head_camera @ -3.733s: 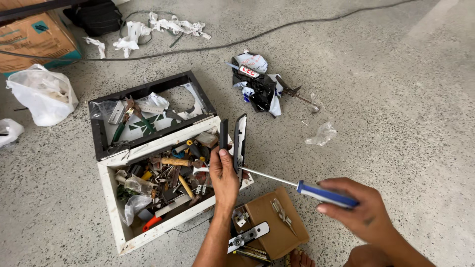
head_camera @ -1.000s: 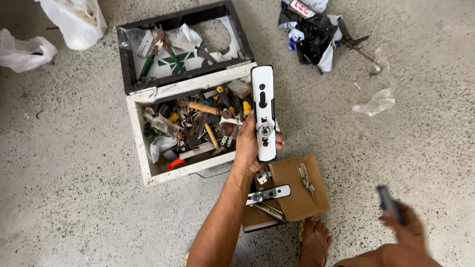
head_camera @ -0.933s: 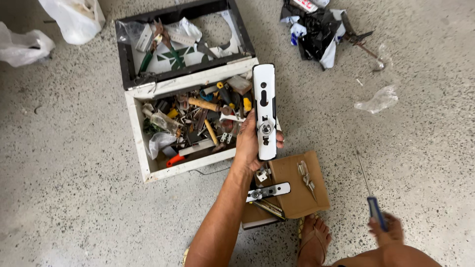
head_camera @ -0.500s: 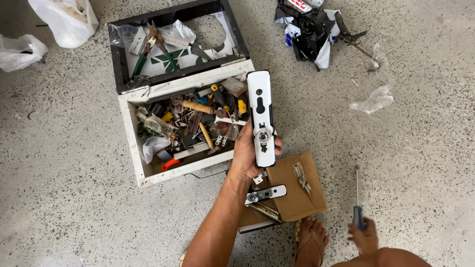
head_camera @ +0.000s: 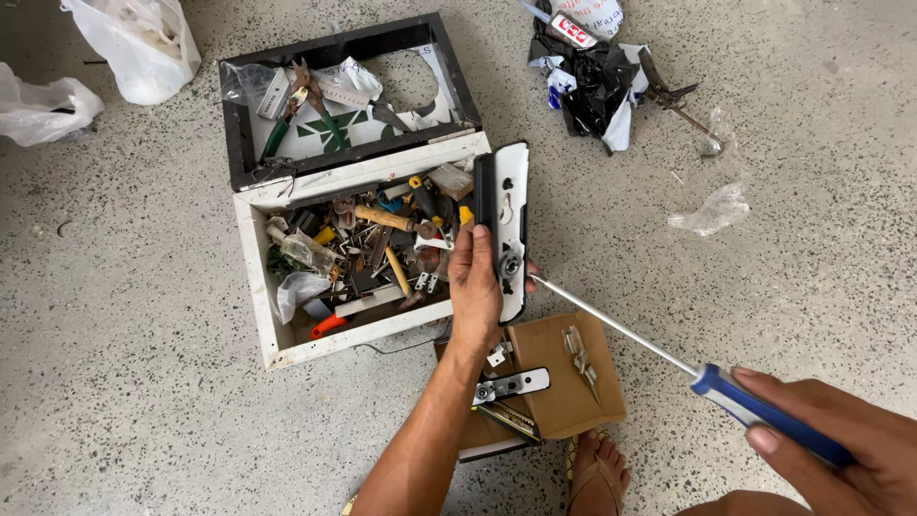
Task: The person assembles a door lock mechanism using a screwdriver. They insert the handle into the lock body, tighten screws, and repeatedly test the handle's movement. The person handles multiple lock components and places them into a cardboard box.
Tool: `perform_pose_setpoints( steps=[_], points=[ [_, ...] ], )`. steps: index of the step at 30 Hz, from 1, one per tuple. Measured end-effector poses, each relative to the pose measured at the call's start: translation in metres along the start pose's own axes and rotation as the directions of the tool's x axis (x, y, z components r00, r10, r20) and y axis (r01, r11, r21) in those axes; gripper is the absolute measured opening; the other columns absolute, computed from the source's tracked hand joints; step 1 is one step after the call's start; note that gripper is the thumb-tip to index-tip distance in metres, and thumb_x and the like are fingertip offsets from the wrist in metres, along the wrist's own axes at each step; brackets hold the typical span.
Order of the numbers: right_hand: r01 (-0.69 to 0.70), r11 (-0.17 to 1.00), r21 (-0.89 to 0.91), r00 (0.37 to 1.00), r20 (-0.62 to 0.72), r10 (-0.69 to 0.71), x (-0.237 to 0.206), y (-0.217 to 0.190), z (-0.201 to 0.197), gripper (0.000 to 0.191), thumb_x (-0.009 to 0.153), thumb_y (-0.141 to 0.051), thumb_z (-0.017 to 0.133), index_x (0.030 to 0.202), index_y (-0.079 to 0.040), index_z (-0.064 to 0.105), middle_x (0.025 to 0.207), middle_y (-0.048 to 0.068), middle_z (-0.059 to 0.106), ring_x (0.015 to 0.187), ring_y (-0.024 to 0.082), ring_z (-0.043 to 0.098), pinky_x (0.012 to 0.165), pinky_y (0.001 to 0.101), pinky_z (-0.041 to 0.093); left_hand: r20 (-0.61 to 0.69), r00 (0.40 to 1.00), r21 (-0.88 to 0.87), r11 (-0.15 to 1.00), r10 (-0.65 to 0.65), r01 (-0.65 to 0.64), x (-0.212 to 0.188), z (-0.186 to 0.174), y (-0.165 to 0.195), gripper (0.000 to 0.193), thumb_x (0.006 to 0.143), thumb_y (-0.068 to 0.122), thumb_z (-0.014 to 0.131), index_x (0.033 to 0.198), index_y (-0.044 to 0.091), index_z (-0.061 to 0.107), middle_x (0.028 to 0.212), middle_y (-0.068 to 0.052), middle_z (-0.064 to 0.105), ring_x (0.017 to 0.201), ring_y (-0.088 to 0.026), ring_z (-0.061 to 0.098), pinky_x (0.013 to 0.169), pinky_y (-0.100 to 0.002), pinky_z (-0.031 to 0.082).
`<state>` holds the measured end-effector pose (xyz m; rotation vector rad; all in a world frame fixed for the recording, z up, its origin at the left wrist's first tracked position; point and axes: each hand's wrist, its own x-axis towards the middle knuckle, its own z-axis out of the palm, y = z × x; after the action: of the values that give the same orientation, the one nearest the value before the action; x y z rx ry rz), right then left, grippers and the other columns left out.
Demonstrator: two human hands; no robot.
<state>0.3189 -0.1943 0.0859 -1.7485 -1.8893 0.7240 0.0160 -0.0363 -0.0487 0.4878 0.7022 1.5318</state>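
White toolbox full of tools sits on the speckled floor; at its right edge the left hand grips a white lock plate upright. Right hand clenches a blue-handled screwdriver, tip at the plate's screw: unscrewing seems underway, needing steady turning.

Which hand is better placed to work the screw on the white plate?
Right hand: it grips the screwdriver, whose tip meets the white plate. The left hand is busy holding that plate.
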Motion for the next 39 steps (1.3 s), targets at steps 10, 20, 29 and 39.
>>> perform_pose_setpoints(
  steps=[10,20,29,39],
  points=[
    [-0.116,0.982,0.147,0.977,0.197,0.086,0.014,0.005,0.005,0.049,0.090,-0.019,0.071,0.137,-0.005,0.068,0.101,0.010,0.075,0.081,0.009,0.073,0.060,0.0221,0.059,0.136,0.980,0.231,0.958,0.141,-0.170,-0.020,0.013,0.001,0.044,0.111,0.038,0.045,0.139,0.004,0.048,0.086,-0.001,0.056,0.073,-0.014,0.068,0.057,-0.027,0.054],
    [-0.340,0.920,0.197,0.931,0.208,0.300,0.029,0.008,0.024,0.046,0.097,-0.027,0.067,0.138,-0.008,0.066,0.092,0.021,0.061,0.069,0.019,0.057,0.053,0.0335,0.051,0.095,0.984,0.278,0.945,0.153,-0.173,-0.023,0.012,0.004,0.044,0.112,0.035,0.043,0.141,0.002,0.046,0.089,-0.001,0.054,0.076,-0.012,0.066,0.062,-0.026,0.053],
    [-0.347,0.918,0.193,0.933,0.174,0.316,0.031,0.037,0.012,0.042,0.104,-0.022,0.055,0.137,0.000,0.066,0.101,0.019,0.071,0.081,0.027,0.067,0.068,0.0400,0.058,0.108,0.977,0.431,0.876,0.186,-0.215,-0.036,0.025,0.001,0.047,0.115,0.037,0.044,0.142,-0.001,0.048,0.086,0.000,0.053,0.075,-0.008,0.055,0.065,-0.027,0.052],
    [-0.315,0.871,0.377,0.936,0.276,0.220,0.021,0.086,0.018,0.046,0.091,-0.005,0.073,0.135,0.004,0.064,0.106,0.019,0.066,0.086,0.021,0.068,0.066,0.0327,0.059,0.066,0.996,0.458,0.885,0.065,-0.088,-0.048,0.021,-0.019,0.052,0.112,0.040,0.046,0.143,-0.001,0.046,0.082,0.001,0.052,0.072,-0.007,0.054,0.063,-0.027,0.051]
  ],
)
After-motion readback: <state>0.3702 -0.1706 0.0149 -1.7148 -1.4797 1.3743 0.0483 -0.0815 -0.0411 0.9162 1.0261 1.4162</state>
